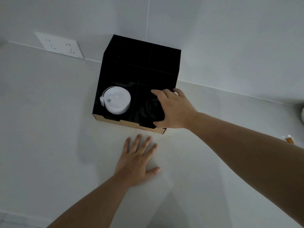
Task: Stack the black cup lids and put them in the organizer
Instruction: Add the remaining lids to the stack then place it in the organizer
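A: Where are the black lids (152,109) right now?

B: In the front right compartment of the black organizer (139,63), which stands at twelve o'clock on the white bench (49,112), pushed into the corner of the walls. The lids sit as a dark stack, hard to separate from the black walls around them.

A: And the right hand (174,109)?

B: It reaches in from four o'clock and wraps around the stack, thumb at the near side, fingers over the far side. It is grasping the lids.

A: What about the left hand (139,160)?

B: Flat on the bench at six o'clock from the organizer, palm down, fingers spread, holding nothing.

A: Anything else in the organizer?

B: A stack of white lids (117,100) in the front left compartment, at nine o'clock from the black lids. The back compartments are too dark to read.

A: Other things around?

B: A white wall socket (60,46) at ten o'clock from the organizer, and a small orange item (289,139) at the right edge, too small to name.
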